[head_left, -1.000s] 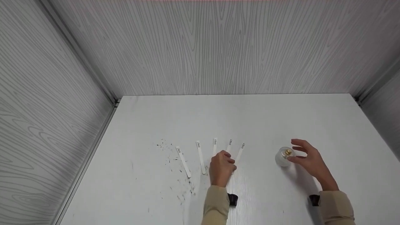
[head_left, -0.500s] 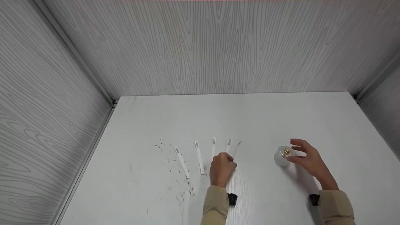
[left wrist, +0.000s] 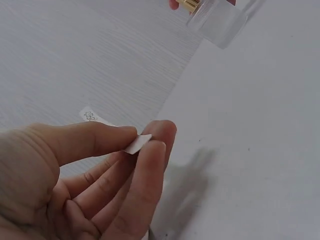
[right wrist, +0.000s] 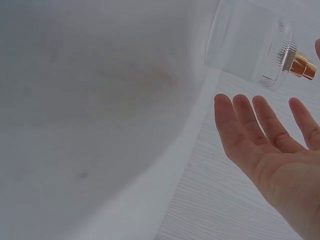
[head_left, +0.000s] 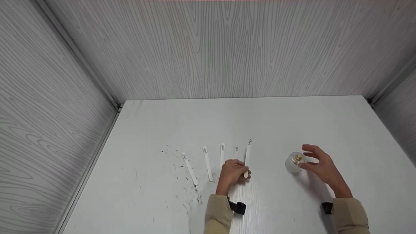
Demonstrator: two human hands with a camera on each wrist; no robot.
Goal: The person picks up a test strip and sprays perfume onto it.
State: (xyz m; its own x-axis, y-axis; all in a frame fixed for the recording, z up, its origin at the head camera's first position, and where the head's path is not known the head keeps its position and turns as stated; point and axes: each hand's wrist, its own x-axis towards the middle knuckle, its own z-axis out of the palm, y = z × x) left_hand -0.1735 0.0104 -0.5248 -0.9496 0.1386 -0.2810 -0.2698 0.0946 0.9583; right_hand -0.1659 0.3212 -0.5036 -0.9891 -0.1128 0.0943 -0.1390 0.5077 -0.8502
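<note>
While the left hand [head_left: 233,174] pinches a white strip [head_left: 248,156] below and right of the frame's centre, the right hand [head_left: 321,167] curves loosely beside the bottle [head_left: 292,166], gripping nothing.
The strip looks light, thin and bendy, best held near its unprinted lower end; the glassy bottle, lower right on the surface [head_left: 162,123], is probably slick and breakable, its round body suiting a steady grasp.

Head view: the left hand [head_left: 231,173] hides the neighbouring strip [head_left: 236,152]'s lower end, and the print [head_left: 250,142] on the held strip [head_left: 248,157] is too small to read! At the left wrist, that hand covers the held strip's middle; at the right, the top edge cuts the bottle [right wrist: 245,42], the right edge the right hand [right wrist: 282,162].
</note>
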